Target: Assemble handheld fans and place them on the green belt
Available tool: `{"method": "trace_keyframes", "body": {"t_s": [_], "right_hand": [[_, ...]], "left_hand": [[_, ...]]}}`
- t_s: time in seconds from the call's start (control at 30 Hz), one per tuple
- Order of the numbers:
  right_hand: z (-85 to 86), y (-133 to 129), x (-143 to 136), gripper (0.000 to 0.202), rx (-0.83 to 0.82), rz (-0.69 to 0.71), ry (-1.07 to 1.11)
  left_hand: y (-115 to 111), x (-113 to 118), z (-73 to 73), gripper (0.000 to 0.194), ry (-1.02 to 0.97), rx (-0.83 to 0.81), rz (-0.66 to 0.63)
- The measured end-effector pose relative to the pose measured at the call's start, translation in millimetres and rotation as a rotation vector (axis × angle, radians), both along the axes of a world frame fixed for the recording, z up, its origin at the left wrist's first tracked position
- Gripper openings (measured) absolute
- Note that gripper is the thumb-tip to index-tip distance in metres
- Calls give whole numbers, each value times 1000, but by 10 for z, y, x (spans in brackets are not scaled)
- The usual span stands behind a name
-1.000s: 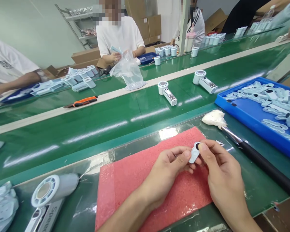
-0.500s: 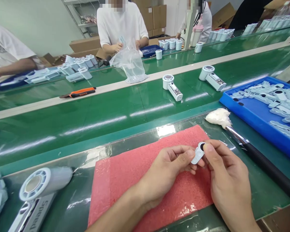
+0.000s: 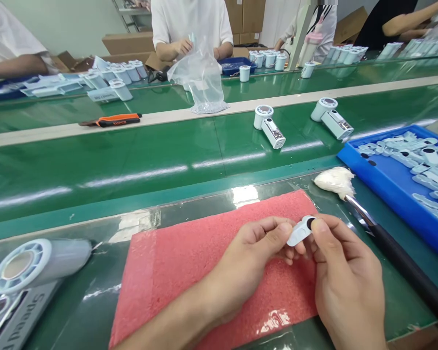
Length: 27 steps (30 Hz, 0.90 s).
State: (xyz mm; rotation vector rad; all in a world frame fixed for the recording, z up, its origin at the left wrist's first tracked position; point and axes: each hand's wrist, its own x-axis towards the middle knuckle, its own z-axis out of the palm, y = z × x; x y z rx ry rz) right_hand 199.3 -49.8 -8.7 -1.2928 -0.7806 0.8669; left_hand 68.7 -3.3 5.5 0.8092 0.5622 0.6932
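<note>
A person's two bare hands meet at lower right of centre, over a flat, red, foam-like mat [image 3: 190, 262] on a dark green surface [image 3: 80, 311]. Between them is a small, pale blue plastic piece with rounded ends [image 3: 299, 234]. The left hand [image 3: 253, 253] pinches its lower end between thumb and fingers; the right hand [image 3: 346, 272] pinches its upper end, thumb against a black oval spot [image 3: 311, 223]. Right of the hands lies a rod with a long black handle [image 3: 405, 262] and a lumpy white wad [image 3: 336, 182] at its tip. At the right edge, a bright blue plastic tray [image 3: 390, 201] holds many pale blue parts. A pale blue, round-headed device with a grey lettered handle [image 3: 45, 265] lies at lower left. Across the top, co-workers in white tops [image 3: 191, 22] sit behind a green conveyor-like strip [image 3: 149, 150]
</note>
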Motion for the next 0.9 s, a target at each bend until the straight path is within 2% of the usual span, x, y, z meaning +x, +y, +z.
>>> {"method": "trace_keyframes", "body": {"t_s": [0.1,0.3,0.5,0.73,0.9], "right_hand": [[-27,-12,29,27,4,35,70],[-61,-34,30,31,-27,18,54],[-101,-68,77,31,-34,-53,-30],[-63,-47,50,31,21,-1,16],[-59,-33,55,30,8,-46,5]], "left_hand": [[11,-8,-8,33,-35,-11,-21],[11,-24,-17,25,-33,-76,3],[-81,22,4,13,136,-5,92],[-35,9,-38,16,73,18,46],[-37,19,-37,19,62,18,50]]}}
